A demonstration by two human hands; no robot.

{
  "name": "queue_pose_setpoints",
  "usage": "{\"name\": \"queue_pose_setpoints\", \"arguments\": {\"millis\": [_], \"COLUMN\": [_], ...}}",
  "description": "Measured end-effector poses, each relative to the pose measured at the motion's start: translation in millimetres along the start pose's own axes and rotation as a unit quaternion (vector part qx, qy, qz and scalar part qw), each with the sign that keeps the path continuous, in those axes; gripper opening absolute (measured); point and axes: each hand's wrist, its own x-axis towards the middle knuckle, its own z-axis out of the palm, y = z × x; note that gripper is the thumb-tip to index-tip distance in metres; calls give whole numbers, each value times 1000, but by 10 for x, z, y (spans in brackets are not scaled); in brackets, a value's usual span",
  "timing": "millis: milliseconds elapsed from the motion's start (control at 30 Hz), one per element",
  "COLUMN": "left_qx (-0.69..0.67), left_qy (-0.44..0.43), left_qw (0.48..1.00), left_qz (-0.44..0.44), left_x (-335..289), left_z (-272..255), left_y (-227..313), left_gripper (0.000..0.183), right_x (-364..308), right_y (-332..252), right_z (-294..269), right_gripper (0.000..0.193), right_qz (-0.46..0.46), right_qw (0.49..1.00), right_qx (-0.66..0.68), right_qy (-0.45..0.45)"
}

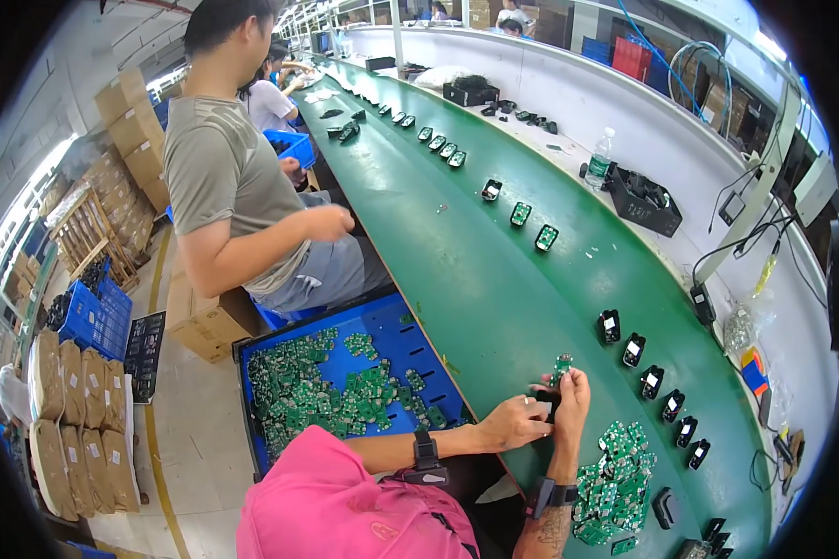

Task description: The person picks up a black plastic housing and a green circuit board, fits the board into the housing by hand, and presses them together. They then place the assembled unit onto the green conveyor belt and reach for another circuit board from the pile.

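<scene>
Green bench surface (pixel 475 298) is bordered by a pale ledge. One circuit board (pixel 563 364) is clamped in the fingertips of the right hand (pixel 573 405); at its 7 o'clock, the left hand (pixel 515 423) is held with fingers bunched, though whether anything is gripped cannot be told. Loose boards (pixel 615 480) are heaped toward 5 o'clock, black casings (pixel 653 381) are lined around 2 o'clock, and a blue tray (pixel 382 324) is placed at 9 o'clock.
</scene>
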Motion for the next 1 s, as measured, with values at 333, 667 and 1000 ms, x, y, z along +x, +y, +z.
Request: {"name": "queue_pose_setpoints", "arguments": {"millis": [333, 667, 1000], "left_qx": [-160, -340, -196], "left_qy": [58, 23, 12], "left_qw": [983, 912, 965], "left_qz": [-64, -229, -177], "left_x": [-139, -92, -79], "left_z": [20, 133, -46], "left_y": [326, 593, 449], "left_gripper": [11, 19, 10], "right_x": [-604, -815, -1441], "right_y": [64, 51, -439], "right_z": [-24, -140, -106], "right_gripper": [17, 21, 23], "right_qz": [19, -42, -63], "right_qw": [979, 935, 949], "right_qx": [101, 26, -24], "right_qy": [176, 351, 309]}}
